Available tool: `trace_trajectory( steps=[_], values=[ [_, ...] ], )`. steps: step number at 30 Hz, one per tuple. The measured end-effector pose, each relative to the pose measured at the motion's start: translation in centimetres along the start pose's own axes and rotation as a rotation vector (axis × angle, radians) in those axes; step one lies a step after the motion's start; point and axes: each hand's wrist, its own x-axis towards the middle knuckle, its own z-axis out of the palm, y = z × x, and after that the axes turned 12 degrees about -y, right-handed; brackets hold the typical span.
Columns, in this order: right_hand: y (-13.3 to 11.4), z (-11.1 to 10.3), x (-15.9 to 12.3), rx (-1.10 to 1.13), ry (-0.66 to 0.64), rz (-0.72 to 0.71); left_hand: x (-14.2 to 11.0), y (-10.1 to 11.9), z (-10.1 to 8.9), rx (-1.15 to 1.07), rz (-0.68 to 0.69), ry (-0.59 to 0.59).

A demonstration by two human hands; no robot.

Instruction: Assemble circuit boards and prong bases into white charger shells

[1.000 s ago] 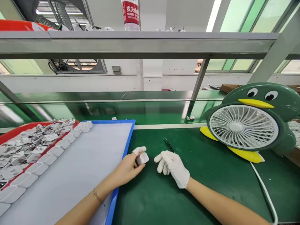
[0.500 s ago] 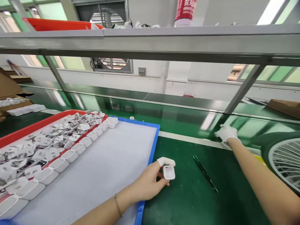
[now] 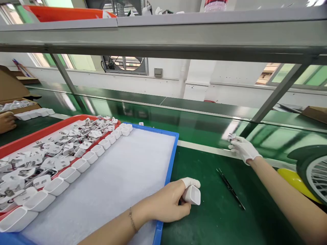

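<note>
My left hand, with a white cot on the index finger, is closed round a hollow white plastic charger housing, its opening turned to the right. It hovers by the right edge of a blue-rimmed tray. My right hand, in a white glove, is over the green belt's near edge. Its fingertips pinch a small white plug part with metal bits. Black tweezers lie on the green table between my hands. Similar open white housings stand in a row along the blue tray's left side.
A red tray full of loose white plug parts adjoins the blue tray. At far left, another person's hand is beside a cardboard box. A fan with a yellow part stands right. A metal shelf spans above.
My right hand has come up and slightly left, and a white plug part now shows in its fingertips. The housing in my left hand has turned to the right. The view has shifted a little.
</note>
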Motion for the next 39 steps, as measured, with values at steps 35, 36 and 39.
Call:
trace_trajectory(
  steps=[35,36,39],
  values=[
    [-8.3,4.7,-21.6,0.791,-0.568,-0.02,2.3,1.7,2.3,0.03,-0.102,0.243],
    [-8.3,4.9,-21.7,0.8,-0.593,-0.032,2.4,1.5,2.3,0.069,-0.107,0.236],
    [-8.2,5.4,-22.4,0.792,-0.612,-0.016,2.5,1.2,2.6,0.171,-0.084,0.219]
  ],
)
